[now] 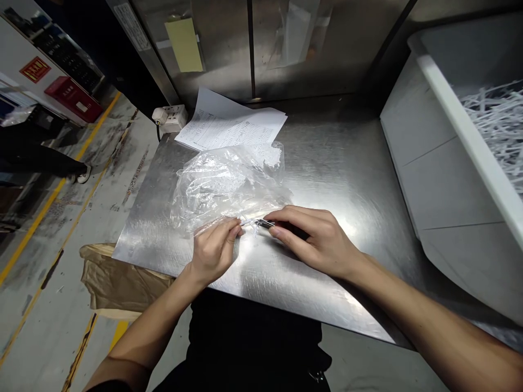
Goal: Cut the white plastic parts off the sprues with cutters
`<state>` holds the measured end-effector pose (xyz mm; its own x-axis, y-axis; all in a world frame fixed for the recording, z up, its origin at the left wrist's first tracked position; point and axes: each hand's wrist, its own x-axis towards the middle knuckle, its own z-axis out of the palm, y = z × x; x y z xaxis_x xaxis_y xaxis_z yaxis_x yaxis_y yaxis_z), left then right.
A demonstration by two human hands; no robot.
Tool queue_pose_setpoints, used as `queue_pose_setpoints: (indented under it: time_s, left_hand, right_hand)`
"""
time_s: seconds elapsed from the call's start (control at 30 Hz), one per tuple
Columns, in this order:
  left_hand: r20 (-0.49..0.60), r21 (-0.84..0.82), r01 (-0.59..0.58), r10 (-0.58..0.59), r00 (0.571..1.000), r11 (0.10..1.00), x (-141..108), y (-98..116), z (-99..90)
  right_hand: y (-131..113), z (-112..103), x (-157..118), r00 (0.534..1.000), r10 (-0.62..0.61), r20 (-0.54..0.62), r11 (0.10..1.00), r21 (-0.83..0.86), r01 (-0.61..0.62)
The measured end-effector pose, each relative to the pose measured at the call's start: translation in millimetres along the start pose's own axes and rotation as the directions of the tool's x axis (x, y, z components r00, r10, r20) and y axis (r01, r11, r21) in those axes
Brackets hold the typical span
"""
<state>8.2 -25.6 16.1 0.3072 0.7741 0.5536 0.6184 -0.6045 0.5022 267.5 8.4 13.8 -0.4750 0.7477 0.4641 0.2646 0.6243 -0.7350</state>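
My left hand (216, 247) is closed in a pinch on a thin white plastic piece (247, 222) with small branches. Facing it, my right hand (314, 234) grips a small black tool with a metal tip (265, 223), probably a cutter; its exact kind is hard to make out. The tool's tip meets the white piece, or nearly so, just above the steel tabletop (327, 169). Directly beyond both hands lies a clear plastic bag (220, 185) with many tiny white bits in it. Its near edge reaches my left fingers.
Printed sheets (232, 125) lie behind the bag, beside a white power socket (174, 117). A large grey-white bin (433, 163) of thin white plastic strips (500, 128) stands at right. Brown wrapping (118, 280) is below the table's left edge. Another person's leg (41, 158) shows at far left.
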Motion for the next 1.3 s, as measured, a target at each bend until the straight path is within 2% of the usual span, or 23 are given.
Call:
queue_pose_setpoints:
  time_s: [0.33, 0.73, 1.07, 1.17, 1.3]
  left_hand:
    - [-0.003, -0.009, 0.012, -0.012, 1.000, 1.000, -0.3, -0.2, 0.5]
    - [-0.013, 0.013, 0.013, -0.013, 1.000, 1.000, -1.2, -0.2, 1.5]
    - [0.014, -0.004, 0.032, -0.032, 0.999, 0.999, -1.3, 0.2, 0.4]
    - [0.010, -0.007, 0.031, -0.031, 0.999, 0.999, -1.2, -0.6, 1.5]
    - [-0.013, 0.002, 0.034, -0.034, 0.999, 0.999, -2.7, -2.0, 4.0]
  right_hand:
    - [-1.1, -0.2, 1.6, 1.000, 0.015, -0.005, 0.999, 0.041, -0.015]
    - [-4.5, 2.8, 0.5, 0.994, 0.107, -0.010, 0.992, 0.070, -0.106]
    - [-1.8, 10.5, -1.6, 0.995, 0.073, -0.072, 0.997, 0.032, -0.071]
    - [-2.4, 10.5, -1.8, 0.993, 0.095, -0.067, 0.995, 0.037, -0.093]
    - [-5.4, 12.2, -1.5, 0.981, 0.186, -0.056, 0.981, 0.073, -0.182]
